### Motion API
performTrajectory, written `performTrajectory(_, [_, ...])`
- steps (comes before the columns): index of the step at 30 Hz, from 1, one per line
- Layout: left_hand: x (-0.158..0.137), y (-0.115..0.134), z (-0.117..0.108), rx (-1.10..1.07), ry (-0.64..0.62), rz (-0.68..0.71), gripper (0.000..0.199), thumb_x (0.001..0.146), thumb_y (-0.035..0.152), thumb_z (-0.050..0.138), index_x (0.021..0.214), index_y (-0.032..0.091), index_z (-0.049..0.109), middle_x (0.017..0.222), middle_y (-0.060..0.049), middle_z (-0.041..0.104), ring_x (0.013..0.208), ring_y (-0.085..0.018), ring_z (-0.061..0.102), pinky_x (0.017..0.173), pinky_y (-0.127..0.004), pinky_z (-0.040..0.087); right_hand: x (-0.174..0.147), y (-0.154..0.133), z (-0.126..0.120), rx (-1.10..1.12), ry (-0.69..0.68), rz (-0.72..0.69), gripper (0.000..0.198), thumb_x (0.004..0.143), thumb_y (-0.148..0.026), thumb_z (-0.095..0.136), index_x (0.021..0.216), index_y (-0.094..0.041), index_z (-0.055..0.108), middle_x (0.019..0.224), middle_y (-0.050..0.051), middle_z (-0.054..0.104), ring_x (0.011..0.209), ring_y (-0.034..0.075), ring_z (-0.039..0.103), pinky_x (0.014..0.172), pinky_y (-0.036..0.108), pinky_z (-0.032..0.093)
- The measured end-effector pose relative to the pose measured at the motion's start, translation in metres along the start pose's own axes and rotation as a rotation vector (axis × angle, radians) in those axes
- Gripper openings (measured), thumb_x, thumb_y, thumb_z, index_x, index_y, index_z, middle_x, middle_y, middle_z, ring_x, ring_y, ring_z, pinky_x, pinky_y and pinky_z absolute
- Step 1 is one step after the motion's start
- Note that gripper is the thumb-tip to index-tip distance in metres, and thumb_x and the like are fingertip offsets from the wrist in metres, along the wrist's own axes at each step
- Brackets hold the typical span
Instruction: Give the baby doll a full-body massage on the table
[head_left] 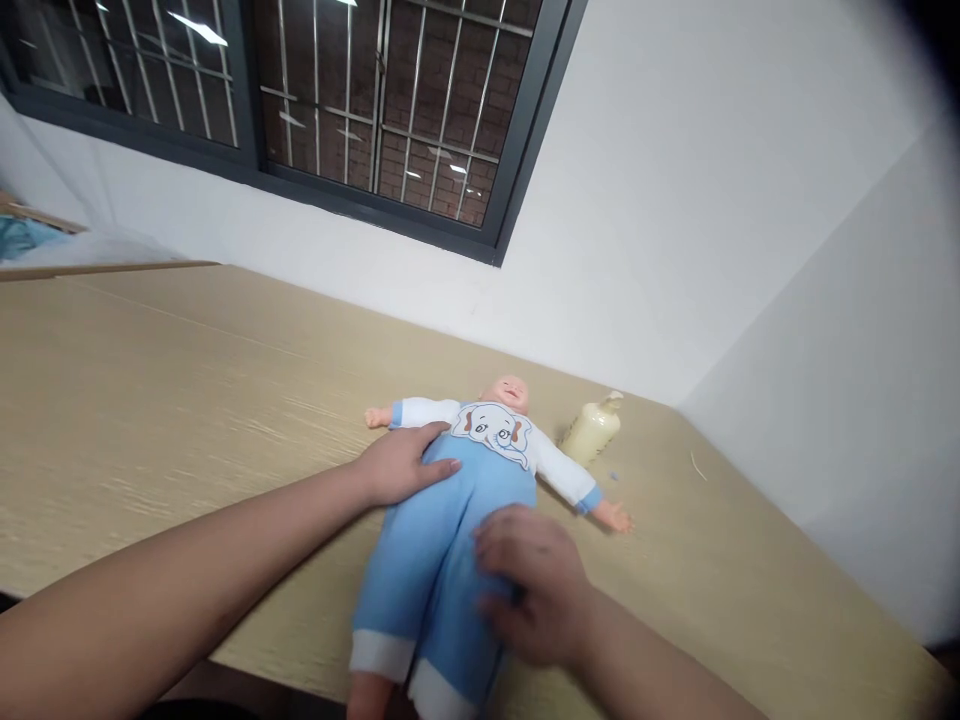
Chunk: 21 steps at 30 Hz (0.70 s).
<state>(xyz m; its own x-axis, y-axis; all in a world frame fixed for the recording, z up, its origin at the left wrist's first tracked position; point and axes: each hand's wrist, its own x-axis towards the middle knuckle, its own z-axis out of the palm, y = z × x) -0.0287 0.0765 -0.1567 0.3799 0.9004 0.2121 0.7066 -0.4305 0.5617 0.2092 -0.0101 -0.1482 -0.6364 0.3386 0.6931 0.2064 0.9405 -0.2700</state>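
A baby doll [491, 478] lies on its back, head toward the wall and arms spread. It wears a white top with an elephant face [493, 432] on the chest and light blue trousers with white cuffs. My left hand [401, 465] rests on the side of the doll's waist, its visible fingers apart and laid across the cloth. Over the doll's leg on the right is my right hand [536, 580], blurred, with bent fingers; whether it touches the trousers or grips them is unclear. Beside the doll's outstretched arm is a feeding bottle [595, 428], pale yellow and leaning.
The doll lies on a wood-grain table [247, 370] that runs up to a white wall [675, 200]. Above is a dark-framed window [495, 245] with metal bars. A thin pale strand [698, 466] and a small blue bit [613, 476] lie on the right.
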Motion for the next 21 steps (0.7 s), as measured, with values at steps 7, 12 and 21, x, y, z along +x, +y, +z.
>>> performTrajectory(7, [-0.006,0.003,0.006,0.036,-0.031,0.117,0.082,0.092,0.066,0.039,0.158,0.019,0.021,0.152,-0.013,0.044,0.134,-0.035,0.047,0.109,-0.045,0.038,-0.012,0.058,-0.033,-0.391,-0.072,0.950,0.053,0.093,-0.060,0.045,0.057,-0.021,0.042,0.052,-0.002,0.049,0.050,0.014,0.044,0.048,0.028,0.029])
performTrajectory(12, [-0.008,0.004,0.007,0.016,-0.065,0.135,0.087,0.091,0.066,0.044,0.160,0.024,0.012,0.153,-0.013,0.043,0.134,-0.037,0.046,0.108,-0.049,0.038,-0.018,0.067,-0.025,-0.174,-0.057,1.053,0.054,0.093,-0.065,0.040,0.073,-0.020,0.062,0.075,0.005,0.069,0.073,0.023,0.063,0.066,0.035,0.048])
performTrajectory(21, [-0.008,0.001,0.006,-0.267,-0.130,0.066,0.117,0.074,0.061,0.072,0.160,0.025,0.002,0.158,-0.011,0.034,0.137,-0.037,0.044,0.109,-0.047,0.040,-0.001,0.047,-0.004,0.660,0.362,0.971,0.071,0.087,-0.050,0.064,0.148,-0.024,0.039,0.139,0.013,0.058,0.122,0.033,0.060,0.094,0.050,0.055])
